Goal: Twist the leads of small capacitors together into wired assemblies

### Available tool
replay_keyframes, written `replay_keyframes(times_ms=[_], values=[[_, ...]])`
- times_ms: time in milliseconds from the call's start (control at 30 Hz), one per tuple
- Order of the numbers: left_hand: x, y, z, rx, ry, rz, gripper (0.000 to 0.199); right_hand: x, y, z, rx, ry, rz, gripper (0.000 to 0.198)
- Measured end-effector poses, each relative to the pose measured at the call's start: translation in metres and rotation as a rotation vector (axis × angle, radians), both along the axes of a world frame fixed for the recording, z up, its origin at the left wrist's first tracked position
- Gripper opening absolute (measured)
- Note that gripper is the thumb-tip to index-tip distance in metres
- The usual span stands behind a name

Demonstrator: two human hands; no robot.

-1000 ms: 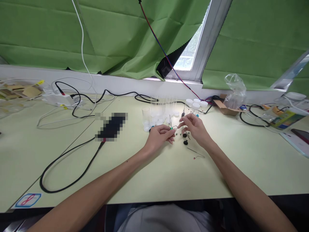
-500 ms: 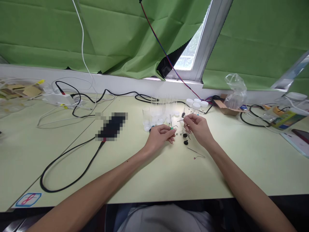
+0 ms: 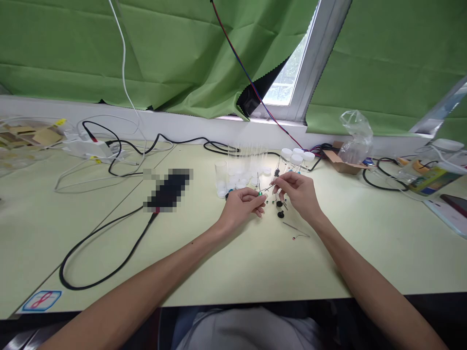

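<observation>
My left hand [image 3: 239, 209] pinches a small green piece [image 3: 260, 194] from which thin metal rods stick out. Between the fingertips of my right hand [image 3: 301, 194] is a thin dark metal rod [image 3: 270, 187], its far end close to the green piece; I cannot tell whether they touch. Below my right fingers lie a black knob-like part [image 3: 280, 214] and tiny green bits [image 3: 267, 201]. Nearer to me rests a bent thin wire [image 3: 301, 229] with a reddish tip. Behind my left hand stand clear tubes [image 3: 221, 177].
White-capped tubes [image 3: 308, 156] stand behind my right hand. An open cardboard box [image 3: 341, 163] with a clear plastic bag [image 3: 357, 129] is at the back right. To the left lies a blurred-out dark device [image 3: 170, 189] with a black cable [image 3: 105, 228]. A phone [image 3: 447, 214] lies far right.
My right hand has moved slightly left, bringing the rod's end to the green piece. My left hand stays in place.
</observation>
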State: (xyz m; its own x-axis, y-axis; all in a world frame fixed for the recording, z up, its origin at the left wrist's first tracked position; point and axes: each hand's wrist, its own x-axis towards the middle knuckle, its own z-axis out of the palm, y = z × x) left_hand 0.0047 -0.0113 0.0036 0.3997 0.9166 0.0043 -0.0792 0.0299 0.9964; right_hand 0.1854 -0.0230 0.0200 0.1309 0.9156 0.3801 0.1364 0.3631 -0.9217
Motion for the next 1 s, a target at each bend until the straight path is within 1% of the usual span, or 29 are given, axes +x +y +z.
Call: replay_keyframes(times_ms=[267,467,767,1000], values=[[0.0010,-0.0002,-0.0007,0.002,-0.001,-0.003,0.036,-0.0022,-0.0011,-0.0013,0.054,-0.022,0.021,0.024],[0.0007,-0.0009,0.0003,0.002,0.003,-0.014,0.033,-0.0036,-0.0020,-0.0016,0.038,-0.027,0.052,0.022],[0.0016,-0.0027,0.0027,-0.003,-0.001,-0.017,0.033,-0.0040,-0.0009,-0.0019,0.024,-0.049,0.043,0.025],[0.0019,-0.0028,0.0023,0.003,-0.005,-0.024,0.032,-0.0042,-0.0011,-0.0028,0.018,-0.054,0.043,0.024]])
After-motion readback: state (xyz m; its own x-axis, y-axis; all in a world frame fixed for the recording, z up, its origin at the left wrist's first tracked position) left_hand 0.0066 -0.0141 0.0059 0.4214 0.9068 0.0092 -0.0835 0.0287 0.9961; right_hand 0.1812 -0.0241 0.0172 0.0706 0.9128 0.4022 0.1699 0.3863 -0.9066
